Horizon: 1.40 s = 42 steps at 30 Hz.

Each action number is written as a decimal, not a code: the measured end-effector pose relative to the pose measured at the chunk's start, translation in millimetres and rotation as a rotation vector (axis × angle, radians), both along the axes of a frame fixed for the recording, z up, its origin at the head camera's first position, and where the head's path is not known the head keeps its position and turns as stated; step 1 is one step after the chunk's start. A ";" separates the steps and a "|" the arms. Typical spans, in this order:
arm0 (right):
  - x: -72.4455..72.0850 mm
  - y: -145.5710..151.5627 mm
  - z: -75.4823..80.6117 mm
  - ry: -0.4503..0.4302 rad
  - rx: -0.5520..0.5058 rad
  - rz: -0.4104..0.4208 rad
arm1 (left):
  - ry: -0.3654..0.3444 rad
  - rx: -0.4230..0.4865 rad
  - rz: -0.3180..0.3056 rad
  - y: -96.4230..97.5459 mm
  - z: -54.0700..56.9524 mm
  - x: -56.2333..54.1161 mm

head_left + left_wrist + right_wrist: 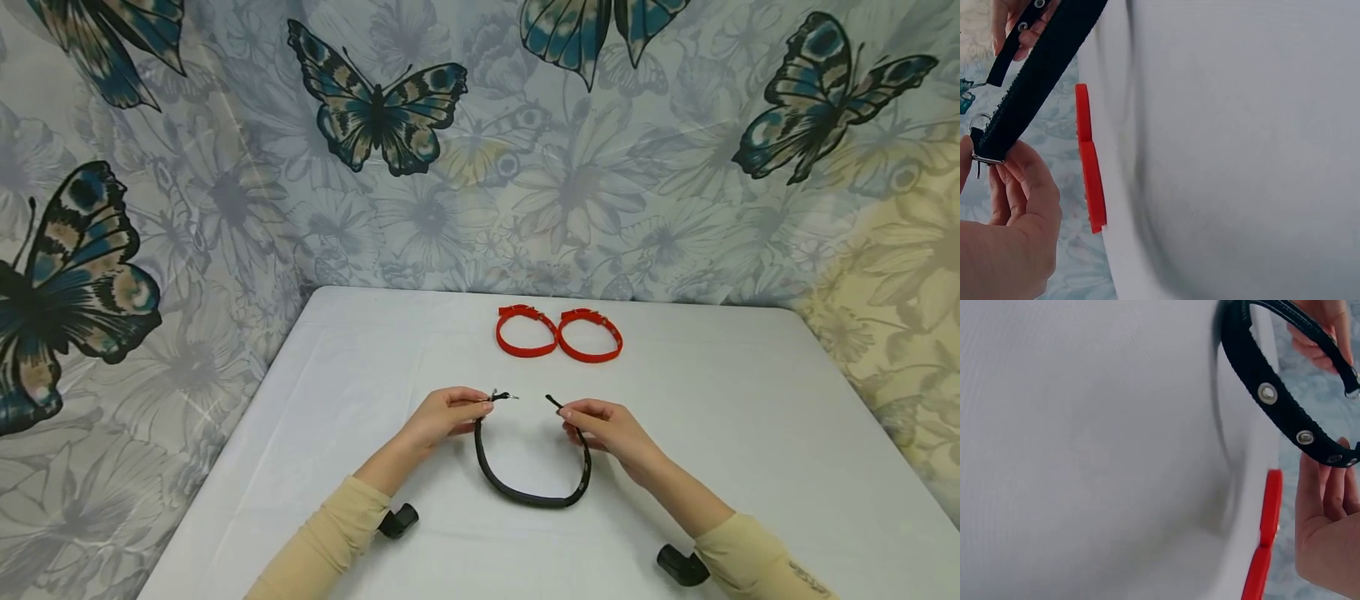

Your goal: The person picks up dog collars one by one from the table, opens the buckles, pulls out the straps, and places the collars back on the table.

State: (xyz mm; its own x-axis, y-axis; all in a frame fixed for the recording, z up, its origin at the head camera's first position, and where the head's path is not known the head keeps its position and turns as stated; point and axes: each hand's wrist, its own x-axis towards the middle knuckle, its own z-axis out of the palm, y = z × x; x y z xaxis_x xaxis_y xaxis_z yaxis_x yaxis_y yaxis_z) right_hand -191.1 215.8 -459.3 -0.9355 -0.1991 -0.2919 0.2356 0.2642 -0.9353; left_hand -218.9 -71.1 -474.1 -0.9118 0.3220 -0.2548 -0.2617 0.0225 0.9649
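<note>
A black collar [534, 501] hangs in an unfastened loop between the two hands. My left hand [448, 412] pinches it by the end with the metal buckle [988, 159] and ring. The right hand [611, 429] grips the other end between thumb and fingers, with the strap tip [552, 401] poking out past them. Metal-rimmed holes [1267, 394] run along that end of the strap in the right wrist view. A gap separates the buckle end from the tip.
Two red collars, one at left [525, 352] and one at right [592, 357], lie fastened in rings side by side beyond the hands. The white table [375, 350] ends at a butterfly-patterned cloth backdrop [450, 242]. Black devices [399, 521] are worn at both wrists.
</note>
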 end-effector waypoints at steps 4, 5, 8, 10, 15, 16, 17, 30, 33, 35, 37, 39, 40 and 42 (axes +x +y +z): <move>-2.9 10.8 6.4 0.034 -0.042 -0.034 | 0.015 0.050 0.028 -4.1 7.1 -1.6; -3.8 13.4 8.1 0.043 -0.046 -0.043 | 0.025 0.060 0.033 -5.0 8.5 -2.4; -6.6 20.9 12.5 0.068 -0.062 -0.074 | 0.036 0.088 0.056 -8.3 12.1 -5.7; -8.1 26.5 14.8 0.098 -0.075 -0.084 | 0.050 0.103 0.067 -10.8 13.7 -8.4; -13.0 42.3 19.9 0.201 -0.104 -0.100 | 0.107 0.116 0.098 -19.1 16.5 -16.6; -14.2 45.7 20.6 0.217 -0.114 -0.108 | 0.121 0.115 0.105 -21.1 17.1 -18.3; -15.3 49.3 21.1 0.233 -0.125 -0.111 | 0.134 0.111 0.112 -22.9 17.6 -19.8; -28.5 77.9 12.7 0.268 -0.322 -0.226 | 0.256 0.005 0.222 -37.2 12.3 -39.4; -31.8 83.7 8.2 0.249 -0.374 -0.266 | 0.309 -0.069 0.246 -38.4 8.3 -44.6; -33.3 87.2 5.6 0.233 -0.400 -0.292 | 0.348 -0.128 0.248 -39.2 5.5 -47.7; -34.3 90.7 3.6 0.214 -0.418 -0.314 | 0.393 -0.185 0.246 -39.0 2.2 -50.9; -34.8 93.5 1.3 0.198 -0.404 -0.335 | 0.441 -0.240 0.237 -38.3 -1.6 -54.2; -35.1 94.6 -0.1 0.190 -0.386 -0.344 | 0.473 -0.273 0.230 -37.9 -3.3 -55.7; -36.1 96.7 -3.4 0.173 -0.356 -0.361 | 0.531 -0.325 0.213 -36.9 -6.8 -58.5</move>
